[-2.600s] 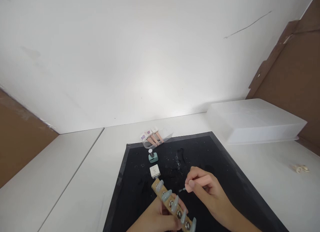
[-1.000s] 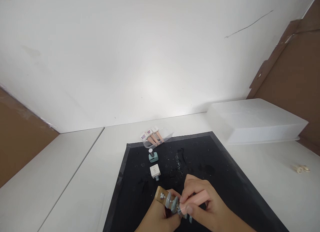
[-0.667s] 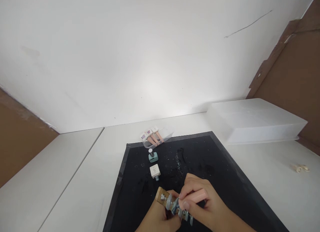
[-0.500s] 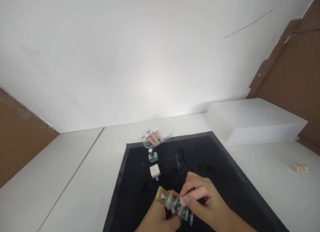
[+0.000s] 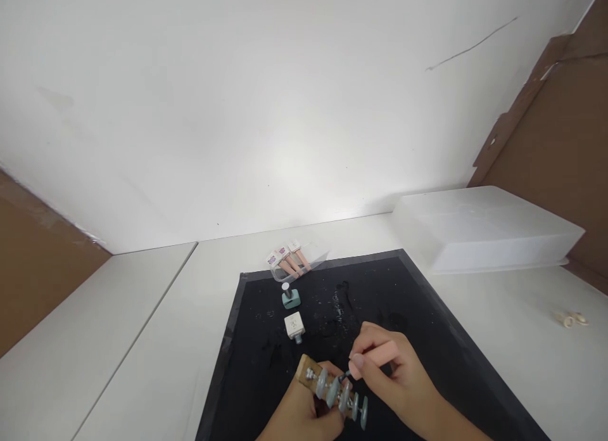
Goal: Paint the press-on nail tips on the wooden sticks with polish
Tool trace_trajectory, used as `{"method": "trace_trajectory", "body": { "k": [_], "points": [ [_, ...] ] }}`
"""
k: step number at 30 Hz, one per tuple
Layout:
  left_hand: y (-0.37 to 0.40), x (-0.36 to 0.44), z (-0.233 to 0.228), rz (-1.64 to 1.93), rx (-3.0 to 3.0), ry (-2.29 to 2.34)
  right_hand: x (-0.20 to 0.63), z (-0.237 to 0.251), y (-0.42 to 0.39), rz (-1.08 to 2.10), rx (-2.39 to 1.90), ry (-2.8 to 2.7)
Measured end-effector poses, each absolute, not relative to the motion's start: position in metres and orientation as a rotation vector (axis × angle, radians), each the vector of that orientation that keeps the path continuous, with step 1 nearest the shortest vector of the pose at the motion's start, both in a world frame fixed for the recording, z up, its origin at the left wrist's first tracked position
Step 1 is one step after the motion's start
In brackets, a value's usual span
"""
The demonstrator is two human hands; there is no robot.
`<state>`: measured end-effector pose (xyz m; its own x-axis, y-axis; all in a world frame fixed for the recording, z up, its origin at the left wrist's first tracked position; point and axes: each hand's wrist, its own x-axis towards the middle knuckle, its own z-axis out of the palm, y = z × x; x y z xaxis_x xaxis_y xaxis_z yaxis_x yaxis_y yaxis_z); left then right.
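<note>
Right hand (image 5: pixel 396 379) pinches pink-handled brush (image 5: pixel 380 357) near nail tips (image 5: pixel 333 392) on wooden bar (image 5: pixel 303 369) gripped in left hand (image 5: pixel 306 412); white bottle (image 5: pixel 294 325), teal bottle (image 5: pixel 291 300) beyond on black mat (image 5: pixel 380 295); clear tray (image 5: pixel 319 256) holding pink-capped bottles (image 5: pixel 291 263).

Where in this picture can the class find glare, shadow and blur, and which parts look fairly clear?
Head view: a bright, soft glow sits mid-wall, dimming toward the corners; head view: a faint shadow edges the white box along the wall; head view: the beige pieces look smeared, while the pink handle and wooden bar look fairly clear.
</note>
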<state>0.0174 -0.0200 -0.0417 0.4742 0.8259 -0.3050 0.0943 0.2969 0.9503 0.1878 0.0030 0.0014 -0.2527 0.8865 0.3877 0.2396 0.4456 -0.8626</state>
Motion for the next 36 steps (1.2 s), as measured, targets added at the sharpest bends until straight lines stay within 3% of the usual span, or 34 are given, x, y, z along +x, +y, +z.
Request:
{"method": "trace_trajectory", "body": {
  "k": [15,36],
  "points": [
    [-0.013,0.022,-0.025,0.617,1.529,1.179,0.188,0.004,0.001,1.162,-0.842,-1.738],
    [-0.016,0.017,-0.044,0.650,1.221,1.062,0.187,-0.008,0.004,0.920,-1.014,-1.589]
  ]
}}
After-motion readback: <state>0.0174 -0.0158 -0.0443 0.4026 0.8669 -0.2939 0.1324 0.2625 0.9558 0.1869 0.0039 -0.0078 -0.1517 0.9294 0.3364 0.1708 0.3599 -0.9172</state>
